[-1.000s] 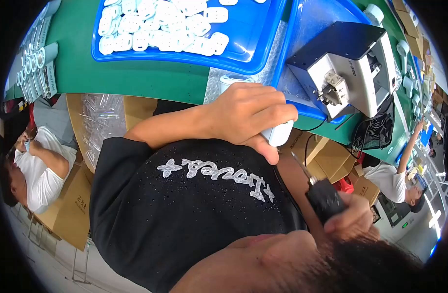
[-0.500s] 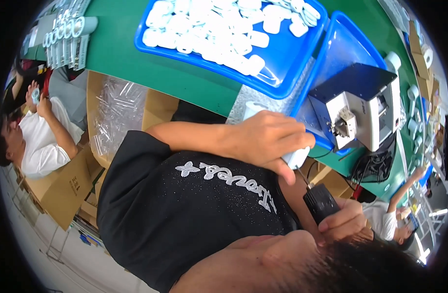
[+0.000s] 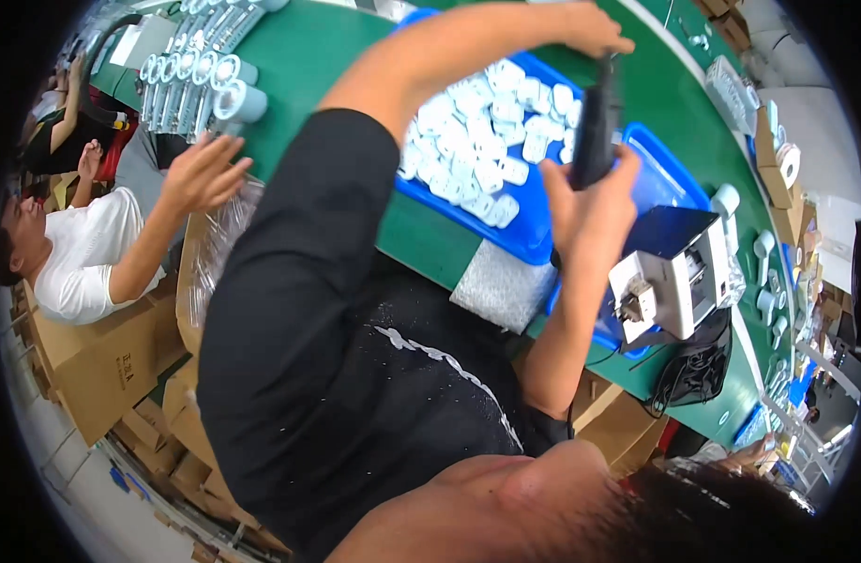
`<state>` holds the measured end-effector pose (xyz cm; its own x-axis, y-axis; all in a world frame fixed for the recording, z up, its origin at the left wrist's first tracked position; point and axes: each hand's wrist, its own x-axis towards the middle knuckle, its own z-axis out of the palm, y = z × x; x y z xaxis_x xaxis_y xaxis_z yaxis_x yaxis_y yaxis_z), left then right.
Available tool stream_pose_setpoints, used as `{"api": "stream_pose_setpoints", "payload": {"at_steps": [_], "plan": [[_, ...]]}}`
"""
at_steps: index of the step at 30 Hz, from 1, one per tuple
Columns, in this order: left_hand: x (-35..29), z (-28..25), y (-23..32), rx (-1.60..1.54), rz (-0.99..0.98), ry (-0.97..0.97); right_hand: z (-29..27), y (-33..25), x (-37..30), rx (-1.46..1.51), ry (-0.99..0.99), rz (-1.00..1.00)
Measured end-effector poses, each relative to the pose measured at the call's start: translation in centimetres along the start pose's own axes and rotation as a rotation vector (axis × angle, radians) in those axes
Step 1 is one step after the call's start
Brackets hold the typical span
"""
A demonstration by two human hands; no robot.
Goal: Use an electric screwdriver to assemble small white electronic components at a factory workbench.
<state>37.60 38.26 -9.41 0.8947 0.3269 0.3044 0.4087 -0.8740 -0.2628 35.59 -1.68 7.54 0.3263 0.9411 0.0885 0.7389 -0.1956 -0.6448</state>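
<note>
My right hand point(image 3: 595, 211) is wrapped round the dark body of an electric screwdriver point(image 3: 596, 141), held upright in front of the blue tray's right part. At the top of the view my left hand point(image 3: 599, 30) has its fingers bent close together by the screwdriver's upper end. Whatever they pinch is too small or hidden. Below my left forearm, many white plastic parts point(image 3: 468, 141) lie heaped in a blue tray point(image 3: 529, 246).
A second blue tray point(image 3: 679, 169) sits under a white and black machine point(image 3: 679, 281). Bubble wrap point(image 3: 506, 281) lies at the green table's edge. White handled parts point(image 3: 238, 101) stand in rows at left, where a co-worker's hand point(image 3: 201, 178) is raised. Black cable point(image 3: 698, 371) hangs right.
Both hands have moved up and away over the tray. The screwdriver has swung upright. The white part that my left hand held is out of sight; a co-worker's arm has reached out.
</note>
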Motion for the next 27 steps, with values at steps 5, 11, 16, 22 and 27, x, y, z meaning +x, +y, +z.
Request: {"api": "stream_pose_setpoints", "payload": {"at_steps": [5,11,16,22,27], "plan": [[1.7,-7.0,6.7,-0.124,0.102,0.551,2.6,2.7,2.4,-0.261,-0.031,0.103],[-18.0,-23.4,4.4,-0.386,-0.352,0.499,4.1,3.3,2.7,-0.326,-0.024,0.058],[-36.1,-24.1,10.1,0.308,-1.010,0.551,1.5,3.1,2.3,-0.207,-0.018,0.079],[-46.6,-24.6,13.5,0.288,-1.277,0.213,-2.1,1.5,-2.3,0.425,-0.125,0.025],[-45.3,-26.0,14.4,0.122,-1.061,0.383,-1.8,3.3,-4.9,0.835,-0.184,0.069]]}}
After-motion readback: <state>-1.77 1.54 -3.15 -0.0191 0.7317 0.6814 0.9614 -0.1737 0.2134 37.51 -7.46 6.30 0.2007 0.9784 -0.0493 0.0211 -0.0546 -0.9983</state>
